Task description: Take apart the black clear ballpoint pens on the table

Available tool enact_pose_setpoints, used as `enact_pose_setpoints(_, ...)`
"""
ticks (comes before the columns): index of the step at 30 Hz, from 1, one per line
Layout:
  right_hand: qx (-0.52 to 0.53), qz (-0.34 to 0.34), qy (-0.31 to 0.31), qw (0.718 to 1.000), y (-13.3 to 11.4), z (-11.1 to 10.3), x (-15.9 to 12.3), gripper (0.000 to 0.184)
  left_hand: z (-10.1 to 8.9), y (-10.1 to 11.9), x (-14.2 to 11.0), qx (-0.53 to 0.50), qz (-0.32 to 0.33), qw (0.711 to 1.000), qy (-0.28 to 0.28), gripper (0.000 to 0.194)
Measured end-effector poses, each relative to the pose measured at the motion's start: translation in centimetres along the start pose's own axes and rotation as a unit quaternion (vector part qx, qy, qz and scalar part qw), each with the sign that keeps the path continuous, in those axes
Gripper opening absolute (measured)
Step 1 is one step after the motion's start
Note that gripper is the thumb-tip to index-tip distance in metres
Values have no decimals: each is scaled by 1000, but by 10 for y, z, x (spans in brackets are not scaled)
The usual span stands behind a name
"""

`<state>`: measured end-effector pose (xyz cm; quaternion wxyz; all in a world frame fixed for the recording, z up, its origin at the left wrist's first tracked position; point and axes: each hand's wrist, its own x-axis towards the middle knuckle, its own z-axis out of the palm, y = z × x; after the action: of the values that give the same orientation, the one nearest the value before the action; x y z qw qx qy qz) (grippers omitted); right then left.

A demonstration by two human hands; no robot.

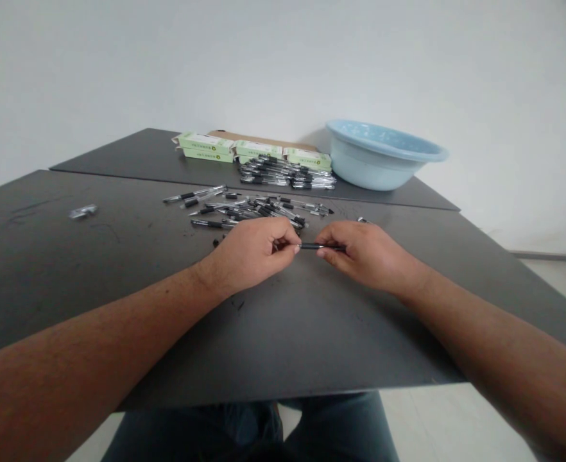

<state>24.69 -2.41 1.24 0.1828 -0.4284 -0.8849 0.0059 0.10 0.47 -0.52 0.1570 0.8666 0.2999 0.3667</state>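
Observation:
Between my hands a black pen (308, 246) lies level above the dark table. My left hand (257, 253) pinches its left end, and that end is hidden by the fingers. Thumb and fingers of my right hand (360, 253) close on the pen's right part. Just beyond my hands spreads a loose pile of pens (264, 208) with clear barrels and black grips, pointing in various directions. Part of this pile is covered by my left hand. A small dark piece (216, 243) shows beside my left hand, and a small clear and black piece (362, 220) lies behind my right hand.
Farther back, a neater stack of pens (287, 173) lies before green and white boxes (208, 147). A light blue basin (372, 163) stands at the back right. Clear small pieces (83, 212) lie on the left of the table (283, 340). A seam crosses the tabletop behind the loose pens.

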Motion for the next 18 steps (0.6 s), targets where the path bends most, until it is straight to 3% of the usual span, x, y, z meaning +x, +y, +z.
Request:
enact_pose_setpoints(12,26,5,-38,999,-3,4,1,16,-1,0,0,3,-13,1000,-13,7)
enact_pose_setpoints(18,55,27,-21,998,-4,6,1,12,-1,0,0,16,-19,1000,-19,8)
